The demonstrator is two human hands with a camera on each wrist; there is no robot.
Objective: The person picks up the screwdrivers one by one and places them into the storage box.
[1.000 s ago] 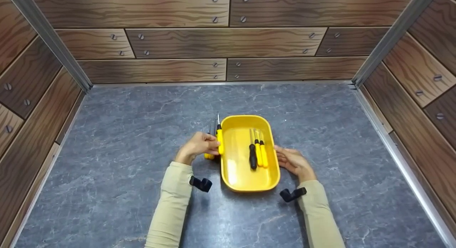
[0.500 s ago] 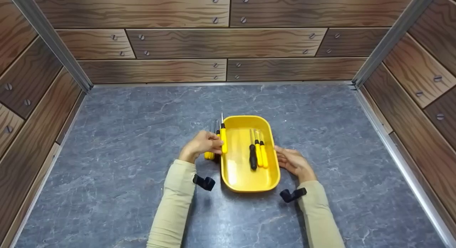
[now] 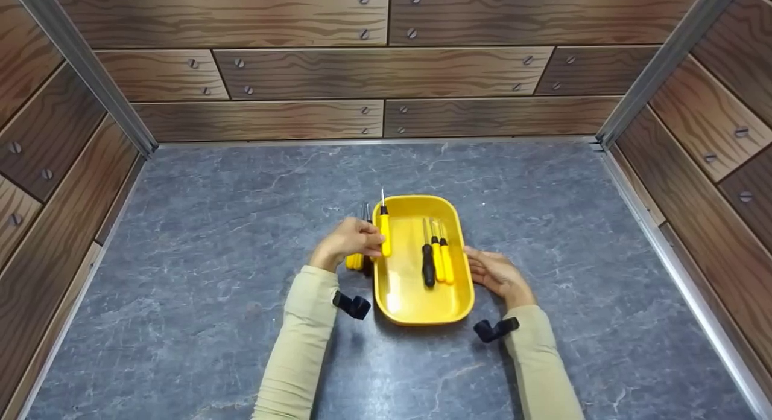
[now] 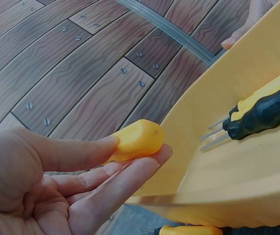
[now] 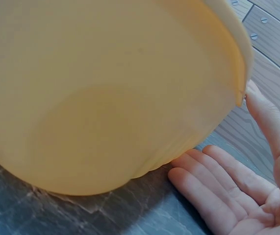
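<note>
Yellow screwdriver (image 3: 386,236) pinched in my left hand (image 3: 353,238) mid-frame, my uncurled right hand (image 3: 497,272), centre-right, touches the tray (image 3: 399,272), seemingly steadying it.

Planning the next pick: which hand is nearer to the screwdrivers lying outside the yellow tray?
Left: in the head view, the left hand partly covers the screwdrivers; the right hand is across the yellow tray, at its right outer wall.
</note>
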